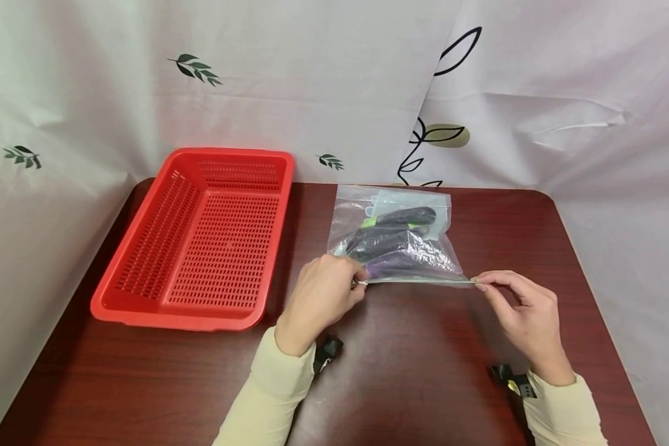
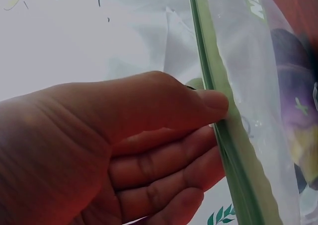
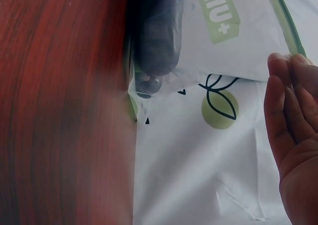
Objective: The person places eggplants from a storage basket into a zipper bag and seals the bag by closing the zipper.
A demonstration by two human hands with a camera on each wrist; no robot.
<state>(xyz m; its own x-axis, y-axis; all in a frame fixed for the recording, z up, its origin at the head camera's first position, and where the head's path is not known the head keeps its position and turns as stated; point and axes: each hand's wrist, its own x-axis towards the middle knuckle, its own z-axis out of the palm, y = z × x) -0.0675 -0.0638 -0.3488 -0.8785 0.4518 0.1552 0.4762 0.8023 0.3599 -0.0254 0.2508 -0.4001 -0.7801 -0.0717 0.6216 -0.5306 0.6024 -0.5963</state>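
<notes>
A clear zip-top bag (image 1: 387,238) lies on the table, its zip edge toward me. Inside are dark, elongated objects (image 1: 407,217) with lime-green parts, and something purple (image 1: 390,263); the wrinkled plastic hides their exact kind. My left hand (image 1: 326,294) pinches the zip edge near its left end. In the left wrist view the thumb lies over the green zip strip (image 2: 213,76), the fingers curled behind it. At the right corner of that edge, my right hand (image 1: 521,310) pinches the bag between thumb and fingertips. The edge is stretched straight between both hands.
A red perforated plastic basket (image 1: 279,248) stands to the left of the bag, with no objects in it. The dark reddish wooden table (image 1: 412,365) meets a white leaf-patterned cloth (image 1: 290,93) at the back and sides.
</notes>
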